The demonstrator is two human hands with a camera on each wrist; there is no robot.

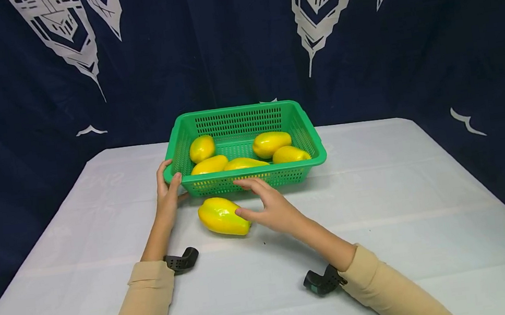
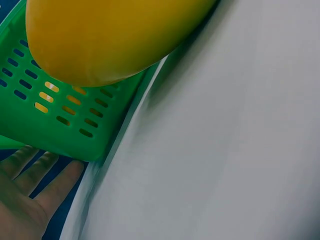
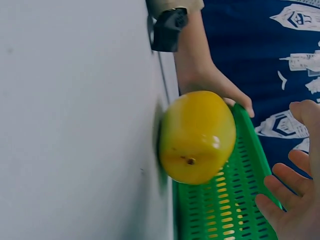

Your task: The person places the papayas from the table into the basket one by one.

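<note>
A glossy yellow fruit, shaped like a papaya point(image 1: 222, 216), lies on the table just in front of a green plastic basket point(image 1: 254, 170). Beside it my right hand point(image 1: 274, 210) is spread, thumb apart from the fingers. In the right wrist view a gap separates this hand point(image 3: 295, 195) from the fruit point(image 3: 197, 137). My left hand point(image 1: 168, 191) touches the basket's front left corner. The left wrist view shows its extended fingers point(image 2: 60, 185) against the perforated basket wall point(image 2: 60, 117). Several similar yellow fruits point(image 1: 271, 143) lie inside the basket.
A white cloth covers the table point(image 1: 418, 200). Behind the basket hangs a dark blue curtain point(image 1: 220, 51) with white printed shapes. Black wrist cameras sit on the left wrist point(image 1: 182, 260) and the right wrist point(image 1: 322, 281).
</note>
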